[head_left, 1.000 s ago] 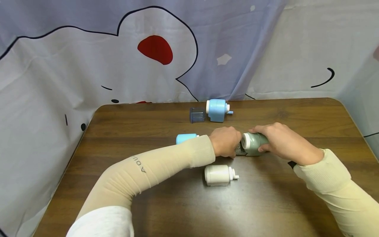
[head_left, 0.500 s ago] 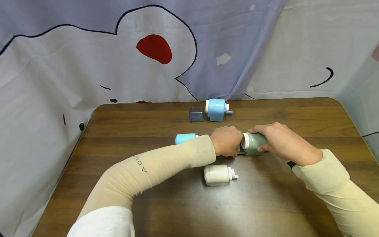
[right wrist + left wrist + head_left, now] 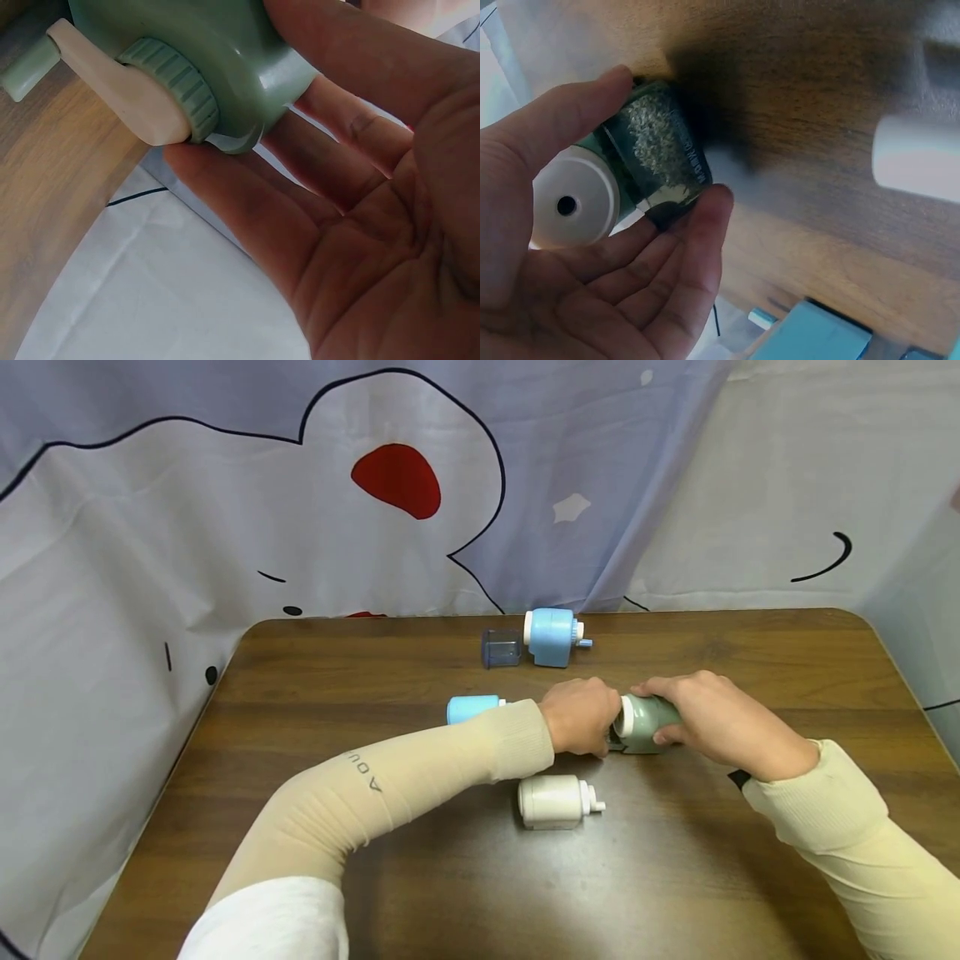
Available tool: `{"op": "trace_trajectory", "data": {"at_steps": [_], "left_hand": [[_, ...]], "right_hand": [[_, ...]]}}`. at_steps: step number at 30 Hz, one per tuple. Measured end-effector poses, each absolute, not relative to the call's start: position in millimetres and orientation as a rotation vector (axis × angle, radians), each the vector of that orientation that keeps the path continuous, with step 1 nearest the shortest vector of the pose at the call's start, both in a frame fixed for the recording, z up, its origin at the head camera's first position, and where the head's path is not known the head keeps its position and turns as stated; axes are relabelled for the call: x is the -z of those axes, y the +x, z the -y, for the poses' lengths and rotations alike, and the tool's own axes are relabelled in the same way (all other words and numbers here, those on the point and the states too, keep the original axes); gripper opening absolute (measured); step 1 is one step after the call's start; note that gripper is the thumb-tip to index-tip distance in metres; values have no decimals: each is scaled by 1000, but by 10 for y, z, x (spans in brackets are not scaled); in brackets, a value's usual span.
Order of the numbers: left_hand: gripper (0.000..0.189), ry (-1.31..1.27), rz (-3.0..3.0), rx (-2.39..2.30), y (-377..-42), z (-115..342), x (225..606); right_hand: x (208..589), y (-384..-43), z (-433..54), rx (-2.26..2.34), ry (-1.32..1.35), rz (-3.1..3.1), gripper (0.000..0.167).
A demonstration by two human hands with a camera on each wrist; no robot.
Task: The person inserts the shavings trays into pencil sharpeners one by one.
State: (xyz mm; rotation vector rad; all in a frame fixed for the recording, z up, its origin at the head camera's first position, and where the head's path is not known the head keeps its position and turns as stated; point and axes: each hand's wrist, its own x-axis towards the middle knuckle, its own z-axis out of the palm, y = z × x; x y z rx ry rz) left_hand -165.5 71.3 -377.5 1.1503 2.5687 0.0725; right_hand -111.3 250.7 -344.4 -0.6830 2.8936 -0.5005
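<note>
In the head view my right hand [image 3: 708, 718] grips a green crank pencil sharpener [image 3: 648, 725] lying at the right of centre. Its pale crank [image 3: 124, 94] and ribbed green collar show in the right wrist view, below the fingers. My left hand [image 3: 581, 717] meets the sharpener's white-ringed end. Seen from the left wrist, thumb and fingers pinch the sharpener's clear shavings drawer [image 3: 660, 142], which holds pale shavings. The drawer sits beside the round white face [image 3: 574, 196] with its pencil hole. How far the drawer is inserted, I cannot tell.
A cream sharpener [image 3: 553, 802] lies in front of my left hand. Near the back edge stands a blue sharpener [image 3: 551, 637] with a transparent dark drawer [image 3: 501, 648] beside it. Another blue object [image 3: 472, 707] is partly hidden behind my left sleeve. A patterned curtain [image 3: 375, 552] hangs behind the table.
My left hand has shifted slightly right, closer to the green sharpener, and less of the drawer shows between the hands. The right hand keeps its grip in nearly the same place.
</note>
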Motion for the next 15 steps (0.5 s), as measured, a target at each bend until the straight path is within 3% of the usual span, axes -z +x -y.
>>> {"op": "trace_trajectory", "data": {"at_steps": [15], "left_hand": [[36, 1080, -2589, -178, -1671, -753, 3832]], "right_hand": [[3461, -1101, -2524, 538, -692, -2914, 51]]}}
